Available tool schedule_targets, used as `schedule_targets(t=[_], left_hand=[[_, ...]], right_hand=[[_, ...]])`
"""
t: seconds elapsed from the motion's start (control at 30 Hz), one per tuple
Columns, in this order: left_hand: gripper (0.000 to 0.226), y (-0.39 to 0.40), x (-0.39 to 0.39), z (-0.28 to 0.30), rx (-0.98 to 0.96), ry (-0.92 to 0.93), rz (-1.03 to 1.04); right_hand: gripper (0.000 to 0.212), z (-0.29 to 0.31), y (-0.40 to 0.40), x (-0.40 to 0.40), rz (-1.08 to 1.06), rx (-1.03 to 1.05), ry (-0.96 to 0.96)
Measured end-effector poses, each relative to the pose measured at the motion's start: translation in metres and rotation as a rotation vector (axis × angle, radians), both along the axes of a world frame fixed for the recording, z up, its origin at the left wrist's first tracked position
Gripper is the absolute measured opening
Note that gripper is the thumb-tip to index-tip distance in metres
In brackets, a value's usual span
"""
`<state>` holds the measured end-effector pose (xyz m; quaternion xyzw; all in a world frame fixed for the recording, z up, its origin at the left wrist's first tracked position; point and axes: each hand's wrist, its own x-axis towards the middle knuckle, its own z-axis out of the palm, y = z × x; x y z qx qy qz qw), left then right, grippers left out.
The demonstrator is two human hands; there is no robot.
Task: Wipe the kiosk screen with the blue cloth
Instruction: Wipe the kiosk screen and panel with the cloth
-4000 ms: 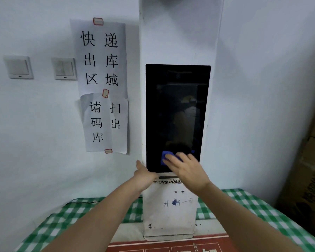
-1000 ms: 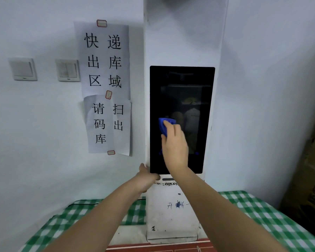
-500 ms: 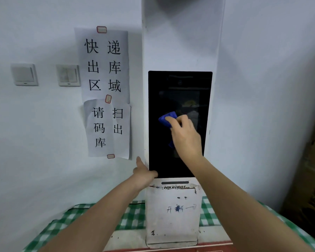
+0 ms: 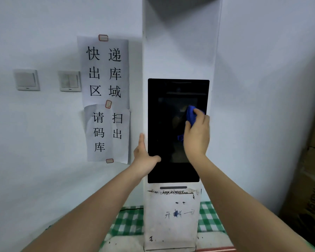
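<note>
While right hand wipes, kiosk label reads HIKROBOT.

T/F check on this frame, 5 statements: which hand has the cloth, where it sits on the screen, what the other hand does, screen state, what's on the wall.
1. The right hand presses the blue cloth against the kiosk screen. True.
2. The cloth is at the screen's lower left corner. False: it is near the right edge, above mid-height.
3. The left hand hangs free of the kiosk. False: it grips the kiosk's left edge, thumb on the screen.
4. The screen is dark. True.
5. The paper signs hang right of the kiosk. False: they are on the wall to its left.
</note>
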<state>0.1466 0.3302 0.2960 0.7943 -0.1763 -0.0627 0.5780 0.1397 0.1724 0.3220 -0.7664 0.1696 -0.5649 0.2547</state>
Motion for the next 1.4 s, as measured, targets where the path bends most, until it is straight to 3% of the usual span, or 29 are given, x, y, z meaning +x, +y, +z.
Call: schedule_targets(t=[0.13, 0.3, 0.4, 0.47, 0.6, 0.73, 1.03, 1.23, 1.4], left_hand=[[0.096, 0.005, 0.007, 0.011, -0.013, -0.022, -0.049], [0.093, 0.006, 0.007, 0.02, 0.018, -0.017, -0.036], [0.091, 0.005, 0.007, 0.023, 0.044, -0.007, -0.009], [0.091, 0.004, 0.007, 0.025, 0.049, -0.001, 0.005], [0.092, 0.003, 0.005, 0.028, 0.053, 0.021, 0.006], [0.09, 0.002, 0.001, 0.031, 0.06, 0.016, 0.005], [0.087, 0.001, -0.004, 0.039, 0.06, 0.011, -0.01], [0.088, 0.005, -0.004, 0.041, 0.063, 0.024, -0.015], [0.088, 0.009, 0.0, 0.041, 0.053, 0.021, -0.021]], right_hand=[[0.043, 0.006, 0.034, 0.013, 0.071, -0.187, 0.074], [0.056, 0.011, 0.059, 0.023, 0.172, -0.62, 0.295], [0.065, 0.022, 0.057, 0.027, 0.136, -0.884, 0.354], [0.063, 0.029, 0.052, 0.024, 0.082, -0.949, 0.345], [0.068, 0.038, 0.032, 0.018, -0.011, -0.819, 0.27], [0.05, 0.044, 0.008, 0.011, -0.051, -0.626, 0.177], [0.034, 0.069, -0.038, 0.0, -0.074, 0.13, -0.101], [0.039, 0.081, -0.017, 0.012, -0.076, 0.157, -0.163], [0.041, 0.086, 0.011, 0.023, -0.038, -0.085, -0.103]])
